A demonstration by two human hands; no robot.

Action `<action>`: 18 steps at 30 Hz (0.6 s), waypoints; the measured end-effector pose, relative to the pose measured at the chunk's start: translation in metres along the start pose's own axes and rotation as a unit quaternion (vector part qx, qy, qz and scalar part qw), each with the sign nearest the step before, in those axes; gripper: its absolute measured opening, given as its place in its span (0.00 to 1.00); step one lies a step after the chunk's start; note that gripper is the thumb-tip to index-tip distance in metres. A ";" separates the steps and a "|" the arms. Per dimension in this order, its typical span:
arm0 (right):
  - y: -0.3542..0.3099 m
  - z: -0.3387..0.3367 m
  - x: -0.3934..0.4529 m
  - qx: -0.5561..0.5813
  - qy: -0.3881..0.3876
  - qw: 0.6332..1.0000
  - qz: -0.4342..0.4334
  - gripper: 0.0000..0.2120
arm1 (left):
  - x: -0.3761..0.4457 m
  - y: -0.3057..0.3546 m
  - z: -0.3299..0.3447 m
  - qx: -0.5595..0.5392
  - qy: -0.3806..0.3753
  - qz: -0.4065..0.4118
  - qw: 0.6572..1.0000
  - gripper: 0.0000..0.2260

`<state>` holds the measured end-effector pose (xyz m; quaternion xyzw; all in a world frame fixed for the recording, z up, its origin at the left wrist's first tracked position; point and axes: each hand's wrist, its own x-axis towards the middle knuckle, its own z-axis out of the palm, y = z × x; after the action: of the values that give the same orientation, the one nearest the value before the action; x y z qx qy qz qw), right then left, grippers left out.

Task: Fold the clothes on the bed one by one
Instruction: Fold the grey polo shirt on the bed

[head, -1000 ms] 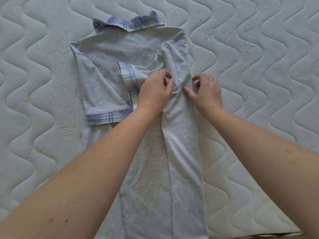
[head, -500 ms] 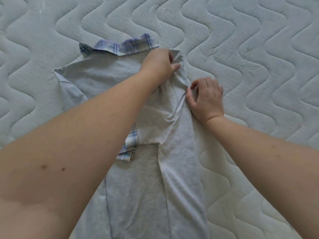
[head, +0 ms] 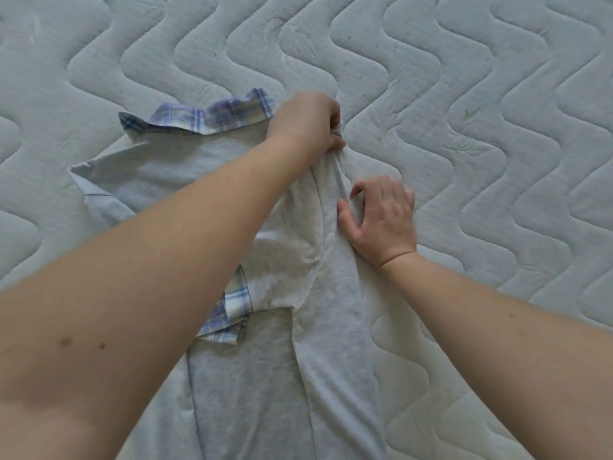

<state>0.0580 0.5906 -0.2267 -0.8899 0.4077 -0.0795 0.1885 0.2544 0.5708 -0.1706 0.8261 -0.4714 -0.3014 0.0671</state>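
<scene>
Left hand [head: 306, 122] pinches the far shoulder corner of the grey plaid-collared shirt [head: 331, 327]; right hand [head: 381, 217], fingers loosely spread, pins the fold. Pull taut, square the edge.

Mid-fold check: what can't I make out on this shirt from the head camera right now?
- Shirt hem: cut off by the bottom edge.
- Left sleeve and shirt middle: hidden under the left forearm.
- Left hand fingertips at the shoulder: curled out of sight, grip unclear.
- Right hand: motion-blurred, contact with the fold edge uncertain.
- Other clothes: none in view.
</scene>
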 end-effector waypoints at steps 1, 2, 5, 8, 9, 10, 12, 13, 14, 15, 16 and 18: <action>0.000 0.000 0.000 0.001 0.003 1.000 0.000 0.17 | -0.001 0.000 0.004 0.014 0.014 0.006 1.000 0.13; 0.000 0.000 0.000 0.004 0.005 1.000 0.002 0.17 | -0.002 0.001 0.008 0.026 0.029 0.011 0.999 0.14; 0.000 0.000 0.000 0.013 0.009 1.000 0.003 0.17 | -0.012 -0.001 0.013 0.023 0.083 0.001 0.996 0.16; 0.001 0.001 0.001 0.011 0.012 1.000 0.003 0.17 | -0.027 -0.009 0.012 0.013 0.117 -0.021 0.993 0.18; 0.002 0.002 0.001 0.012 0.011 1.000 0.003 0.17 | -0.033 -0.015 0.011 0.010 0.121 -0.026 0.992 0.18; 0.002 0.002 0.000 0.014 0.009 1.000 0.001 0.17 | -0.042 -0.022 0.010 0.012 0.119 -0.035 0.992 0.19; 0.003 0.003 0.000 0.016 0.005 1.000 -0.001 0.17 | -0.060 -0.037 0.007 0.036 0.097 -0.063 0.993 0.22; 0.003 0.004 0.000 0.017 0.003 1.000 -0.001 0.18 | -0.069 -0.045 0.006 0.056 0.078 -0.079 0.992 0.23; 0.004 0.004 0.001 0.016 0.002 1.000 -0.001 0.18 | -0.078 -0.052 0.004 0.077 0.058 -0.092 0.991 0.25; 0.004 0.004 0.001 0.015 0.002 1.000 -0.001 0.18 | -0.087 -0.060 0.003 0.097 0.035 -0.103 0.989 0.26; 0.004 0.004 0.001 0.015 0.001 1.000 -0.001 0.18 | -0.096 -0.068 0.001 0.118 0.009 -0.115 0.986 0.27; 0.005 0.003 0.002 0.020 -0.005 1.000 0.002 0.18 | -0.116 -0.083 -0.002 0.158 -0.042 -0.150 0.975 0.28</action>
<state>0.0567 0.5871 -0.2314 -0.8853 0.4073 -0.0830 0.2086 0.2729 0.7109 -0.1515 0.8742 -0.3865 -0.2641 -0.1294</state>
